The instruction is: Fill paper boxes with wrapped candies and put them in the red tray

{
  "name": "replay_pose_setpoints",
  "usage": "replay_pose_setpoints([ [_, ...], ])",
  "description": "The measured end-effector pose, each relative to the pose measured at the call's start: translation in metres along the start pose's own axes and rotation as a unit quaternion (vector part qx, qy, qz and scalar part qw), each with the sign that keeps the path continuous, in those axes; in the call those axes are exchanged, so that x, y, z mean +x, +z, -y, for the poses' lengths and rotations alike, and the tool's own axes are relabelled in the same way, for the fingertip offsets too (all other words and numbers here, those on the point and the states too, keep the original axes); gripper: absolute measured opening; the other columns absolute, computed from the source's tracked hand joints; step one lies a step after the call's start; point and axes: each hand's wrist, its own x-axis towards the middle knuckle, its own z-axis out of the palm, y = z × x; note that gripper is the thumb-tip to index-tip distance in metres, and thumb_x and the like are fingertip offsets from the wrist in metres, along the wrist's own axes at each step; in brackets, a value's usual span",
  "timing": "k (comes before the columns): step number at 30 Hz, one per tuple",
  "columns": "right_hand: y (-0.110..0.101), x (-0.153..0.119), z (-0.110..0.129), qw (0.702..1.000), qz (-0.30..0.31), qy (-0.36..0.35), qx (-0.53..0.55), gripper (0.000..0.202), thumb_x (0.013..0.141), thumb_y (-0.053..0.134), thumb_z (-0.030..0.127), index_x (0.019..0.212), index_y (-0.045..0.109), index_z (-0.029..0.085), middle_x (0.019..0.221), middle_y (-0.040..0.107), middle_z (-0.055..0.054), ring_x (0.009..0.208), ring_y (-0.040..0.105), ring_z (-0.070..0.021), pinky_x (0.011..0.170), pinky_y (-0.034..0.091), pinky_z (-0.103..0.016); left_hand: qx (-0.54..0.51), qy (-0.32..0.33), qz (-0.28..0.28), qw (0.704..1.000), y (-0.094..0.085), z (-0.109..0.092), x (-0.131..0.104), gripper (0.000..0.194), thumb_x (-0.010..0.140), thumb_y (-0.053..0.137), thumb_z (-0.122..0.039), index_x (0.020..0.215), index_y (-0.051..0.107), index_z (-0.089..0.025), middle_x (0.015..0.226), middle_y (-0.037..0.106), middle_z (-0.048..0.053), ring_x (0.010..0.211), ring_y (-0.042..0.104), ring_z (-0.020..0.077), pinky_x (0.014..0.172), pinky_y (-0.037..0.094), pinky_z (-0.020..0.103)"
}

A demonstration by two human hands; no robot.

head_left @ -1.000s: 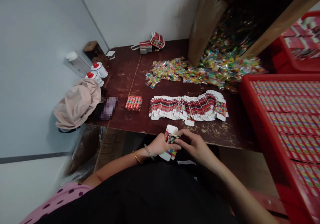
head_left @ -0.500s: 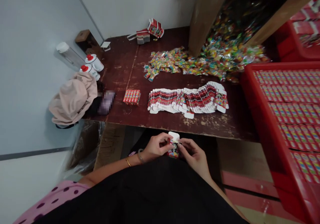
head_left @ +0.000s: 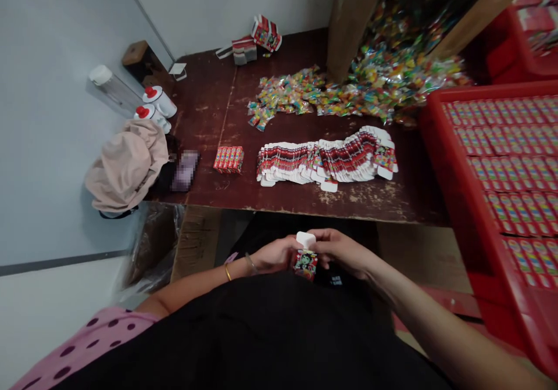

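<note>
A small printed candy box with a raised white flap is held between my hands, just in front of the table edge. My left hand grips its left side, the fingers partly hidden behind it. On the right, my right hand has its thumb and fingers at the box's top, by the flap. Beyond them on the table lies a long overlapping row of flat red-and-white cartons. A short block of closed red boxes stands to the left of that row.
Loose wrapped candies spread along the back of the brown table. A red crate of filled rows stands at the right. Wooden posts rise at the back. A beige bag, white mugs and a clear bottle are at the left.
My right hand has shifted its grip to the box's top beside the flap, its forearm swinging outward to the right. The box front has turned more toward me. The view has tilted slightly down.
</note>
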Motion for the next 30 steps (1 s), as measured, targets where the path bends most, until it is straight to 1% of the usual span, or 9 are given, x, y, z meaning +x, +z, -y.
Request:
replay_pose_setpoints([
  [3, 0.003, -0.004, 0.010, 0.990, -0.021, -0.077, -0.116, 0.032, 0.081, 0.058, 0.044, 0.070, 0.069, 0.016, 0.070, 0.061, -0.002, 0.048, 0.050, -0.0083, 0.045, 0.040, -0.021, -0.011, -0.043, 0.072, 0.996, 0.001, 0.001, 0.000, 0.042, 0.064, 0.052, -0.034, 0.098, 0.062, -0.011, 0.082, 0.067, 0.009, 0.072, 0.063, 0.0213, 0.071, 0.044, 0.033],
  [6, 0.008, -0.007, 0.011, 0.985, -0.025, -0.098, -0.137, 0.043, 0.085, 0.053, 0.051, 0.064, 0.069, 0.017, 0.068, 0.061, -0.002, 0.046, 0.050, -0.0084, 0.044, 0.040, -0.022, -0.005, -0.016, 0.077, 0.997, 0.000, 0.002, -0.004, 0.041, 0.068, 0.049, -0.031, 0.101, 0.062, -0.012, 0.082, 0.069, 0.009, 0.073, 0.064, 0.0215, 0.074, 0.044, 0.034],
  [12, 0.013, -0.005, 0.004, 0.982, -0.052, -0.102, -0.152, 0.033, 0.081, 0.061, 0.047, 0.095, 0.075, 0.020, 0.076, 0.067, -0.003, 0.046, 0.051, -0.0088, 0.044, 0.043, -0.023, -0.022, 0.032, 0.093, 0.995, -0.005, 0.003, -0.012, 0.050, 0.062, 0.060, -0.026, 0.111, 0.059, -0.014, 0.088, 0.070, 0.010, 0.080, 0.066, 0.0229, 0.079, 0.043, 0.035],
  [16, 0.006, -0.014, 0.006, 0.919, -0.062, -0.228, -0.315, 0.027, 0.091, 0.050, 0.036, 0.100, 0.074, 0.026, 0.092, 0.070, -0.006, 0.079, 0.064, -0.0183, 0.073, 0.053, -0.032, 0.036, 0.034, 0.084, 0.995, -0.007, 0.003, -0.015, 0.046, 0.062, 0.066, -0.015, 0.108, 0.061, -0.016, 0.091, 0.069, 0.006, 0.082, 0.066, 0.0191, 0.082, 0.043, 0.033],
  [20, -0.005, -0.024, 0.002, 0.828, -0.014, -0.301, -0.474, 0.032, 0.092, 0.049, 0.027, 0.119, 0.064, 0.032, 0.117, 0.063, -0.006, 0.101, 0.059, -0.0230, 0.088, 0.049, -0.041, 0.052, 0.016, 0.035, 0.998, -0.005, 0.004, -0.014, 0.043, 0.063, 0.065, -0.014, 0.106, 0.063, -0.018, 0.091, 0.069, 0.004, 0.081, 0.064, 0.0170, 0.078, 0.046, 0.031],
  [22, -0.003, -0.022, -0.008, 0.814, -0.033, -0.308, -0.491, 0.037, 0.089, 0.052, 0.028, 0.126, 0.058, 0.035, 0.128, 0.057, -0.006, 0.110, 0.055, -0.0259, 0.094, 0.046, -0.047, 0.049, 0.023, 0.013, 0.998, -0.002, 0.002, -0.012, 0.046, 0.061, 0.065, -0.011, 0.106, 0.064, -0.019, 0.091, 0.069, 0.003, 0.081, 0.063, 0.0160, 0.077, 0.045, 0.029],
  [26, 0.017, -0.003, -0.035, 0.873, -0.186, -0.319, -0.317, 0.064, 0.084, 0.060, 0.035, 0.143, 0.033, 0.029, 0.134, 0.050, -0.012, 0.122, 0.048, -0.0288, 0.096, 0.045, -0.046, 0.000, 0.167, -0.023, 0.986, 0.005, -0.017, -0.005, 0.050, 0.063, 0.068, -0.014, 0.112, 0.061, -0.019, 0.093, 0.067, 0.005, 0.085, 0.063, 0.0187, 0.081, 0.046, 0.032],
  [28, 0.019, 0.010, -0.038, 0.921, -0.185, -0.285, -0.189, 0.049, 0.086, 0.057, 0.042, 0.130, 0.047, 0.025, 0.103, 0.066, -0.009, 0.094, 0.064, -0.0240, 0.077, 0.054, -0.037, -0.018, 0.280, -0.056, 0.958, 0.004, -0.033, -0.004, 0.049, 0.067, 0.069, -0.018, 0.115, 0.058, -0.019, 0.095, 0.066, 0.006, 0.090, 0.062, 0.0203, 0.083, 0.046, 0.033],
  [30, 0.010, 0.020, -0.027, 0.949, -0.167, -0.235, -0.127, 0.031, 0.086, 0.055, 0.046, 0.104, 0.062, 0.021, 0.072, 0.064, -0.002, 0.066, 0.063, -0.0182, 0.062, 0.052, -0.029, 0.023, 0.353, -0.095, 0.931, -0.001, -0.053, -0.005, 0.042, 0.069, 0.070, -0.020, 0.109, 0.058, -0.020, 0.092, 0.064, 0.004, 0.088, 0.060, 0.0175, 0.081, 0.046, 0.029],
])
